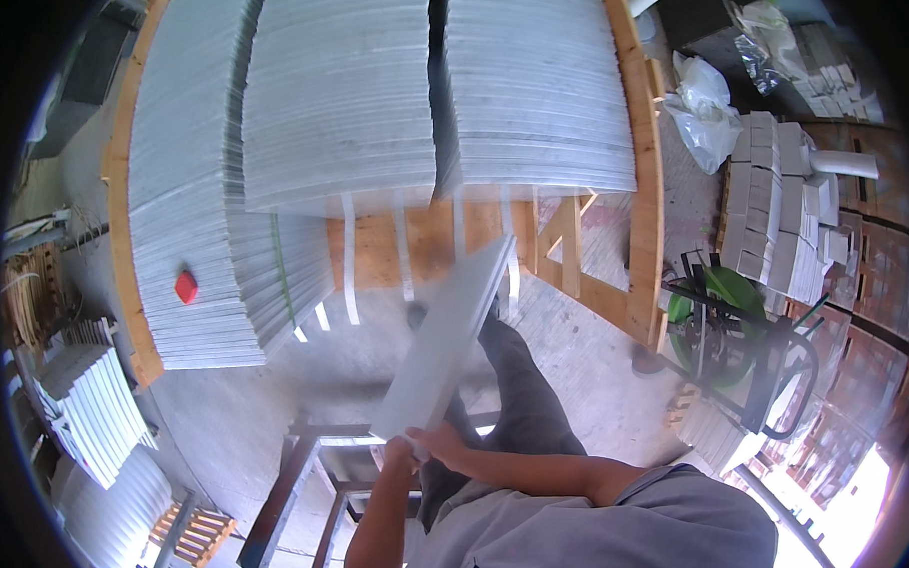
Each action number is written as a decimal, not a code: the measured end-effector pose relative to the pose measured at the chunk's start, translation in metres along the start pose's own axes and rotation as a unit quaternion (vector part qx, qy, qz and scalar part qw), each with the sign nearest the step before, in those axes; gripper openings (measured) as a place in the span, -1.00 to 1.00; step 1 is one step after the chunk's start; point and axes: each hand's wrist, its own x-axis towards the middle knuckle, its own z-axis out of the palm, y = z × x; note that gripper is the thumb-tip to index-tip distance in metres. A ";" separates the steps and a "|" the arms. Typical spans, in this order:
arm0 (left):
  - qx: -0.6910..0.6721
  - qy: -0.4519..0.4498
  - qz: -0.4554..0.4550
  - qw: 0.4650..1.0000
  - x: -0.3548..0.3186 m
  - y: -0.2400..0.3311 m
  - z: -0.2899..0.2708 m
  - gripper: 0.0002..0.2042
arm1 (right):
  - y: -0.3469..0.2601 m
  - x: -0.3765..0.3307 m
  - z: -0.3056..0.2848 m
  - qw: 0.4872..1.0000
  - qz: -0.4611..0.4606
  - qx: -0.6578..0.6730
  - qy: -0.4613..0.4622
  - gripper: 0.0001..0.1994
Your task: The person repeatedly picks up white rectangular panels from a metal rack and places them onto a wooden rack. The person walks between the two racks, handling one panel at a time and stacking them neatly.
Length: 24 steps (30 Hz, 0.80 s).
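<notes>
A long, thin white slab [437,344] is held tilted in front of my body, its far end reaching toward the crate. My left hand [400,449] is closed on the slab's near end. Right beside it, my right hand [441,443] also grips that end; some of its fingers are hidden. Beyond the slab, several rows of similar pale slabs [341,90] stand packed on edge in an open wooden crate [648,201]. A small red object [185,288] lies on the left row.
A metal frame stand [297,499] is low at my left. On the right are a cart with a green reel [729,294], stacked white boxes [763,195] and a clear plastic bag [706,118]. Pale strips [349,260] hang at the crate's near side. More slabs [95,412] stand far left.
</notes>
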 end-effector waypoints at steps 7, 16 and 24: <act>0.071 -0.097 0.131 0.984 -0.039 0.137 0.113 -0.57 | -0.018 0.007 -0.061 0.847 -0.332 -0.408 0.080 -0.68; -0.090 -0.142 -0.066 0.983 -0.146 0.264 0.132 -0.37 | -0.108 -0.049 -0.193 0.970 0.014 0.243 0.011 -0.69; 0.302 -0.032 0.090 0.949 -0.114 0.288 0.136 -0.35 | -0.118 -0.054 -0.272 0.948 0.034 0.316 0.022 -0.71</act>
